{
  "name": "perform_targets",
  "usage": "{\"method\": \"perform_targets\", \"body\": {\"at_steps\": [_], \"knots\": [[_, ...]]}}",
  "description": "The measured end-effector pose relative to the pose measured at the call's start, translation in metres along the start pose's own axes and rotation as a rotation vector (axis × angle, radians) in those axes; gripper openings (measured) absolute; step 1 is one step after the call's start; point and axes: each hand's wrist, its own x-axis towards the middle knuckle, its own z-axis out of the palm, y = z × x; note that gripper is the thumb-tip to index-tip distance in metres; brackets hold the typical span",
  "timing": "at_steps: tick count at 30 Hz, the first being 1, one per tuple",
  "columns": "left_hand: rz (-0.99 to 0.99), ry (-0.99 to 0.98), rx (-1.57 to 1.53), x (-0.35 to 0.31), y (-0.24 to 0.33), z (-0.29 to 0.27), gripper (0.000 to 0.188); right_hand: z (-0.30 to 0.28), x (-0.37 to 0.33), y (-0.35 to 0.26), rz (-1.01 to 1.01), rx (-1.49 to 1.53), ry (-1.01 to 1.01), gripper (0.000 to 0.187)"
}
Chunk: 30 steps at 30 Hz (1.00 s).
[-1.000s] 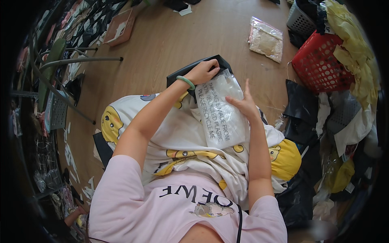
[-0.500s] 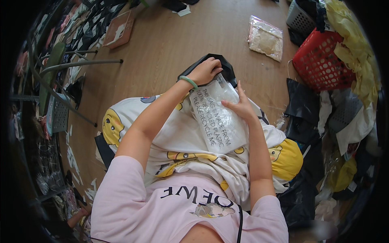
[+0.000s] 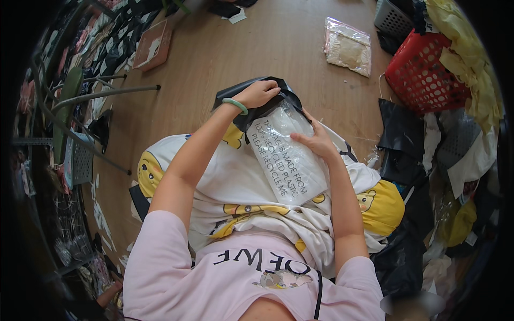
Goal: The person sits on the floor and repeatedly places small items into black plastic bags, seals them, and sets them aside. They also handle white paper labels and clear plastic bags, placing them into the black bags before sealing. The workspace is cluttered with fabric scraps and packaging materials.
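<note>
Across my lap rests a clear plastic bag (image 3: 284,160) with black print and something white folded inside. Its far end lies at the mouth of a black plastic mailing bag (image 3: 234,93), partly covered by black film. My left hand (image 3: 258,93), a green bangle at its wrist, is closed on the black bag's upper edge. My right hand (image 3: 316,140) grips the right side of the clear bag, thumb on top and the other fingers mostly hidden at the edge. A white cloth with yellow cartoon figures (image 3: 214,182) covers my legs beneath both bags.
Ahead on the wooden floor lies a clear packet with cream contents (image 3: 348,51). A red basket (image 3: 423,75) and a grey basket (image 3: 393,20) stand at the far right, near black bags (image 3: 399,128). To the left are a metal-legged chair (image 3: 107,92) and a pink tray (image 3: 152,47).
My left hand has shifted slightly left and nearer, drawing the black bag's edge out to the left. The clear bag stays on my lap under my right hand.
</note>
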Motion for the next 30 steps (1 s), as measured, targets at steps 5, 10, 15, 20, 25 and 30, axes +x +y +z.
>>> {"method": "perform_targets", "body": {"at_steps": [5, 10, 15, 20, 25, 30], "knots": [[-0.008, -0.057, -0.021, -0.009, 0.014, 0.000, 0.027, 0.002, -0.001, 0.000, -0.004, 0.094, 0.069, 0.077], [0.199, 0.113, 0.065, -0.025, 0.008, 0.015, 0.028, -0.005, 0.005, 0.016, 0.036, 0.223, 0.196, 0.060], [0.049, 0.375, 0.221, -0.048, -0.006, 0.038, 0.029, -0.008, 0.006, 0.020, 0.015, 0.317, 0.220, 0.049], [0.094, 0.685, 0.328, -0.065, -0.012, 0.054, 0.029, -0.008, 0.013, 0.040, -0.006, 0.398, 0.321, 0.043], [0.033, 0.700, -0.030, -0.088, 0.006, 0.086, 0.030, -0.005, 0.008, 0.033, 0.017, 0.496, 0.352, 0.036], [-0.082, 0.977, -0.259, -0.081, 0.016, 0.119, 0.025, 0.003, 0.011, 0.045, -0.066, 0.487, 0.429, 0.023]]}}
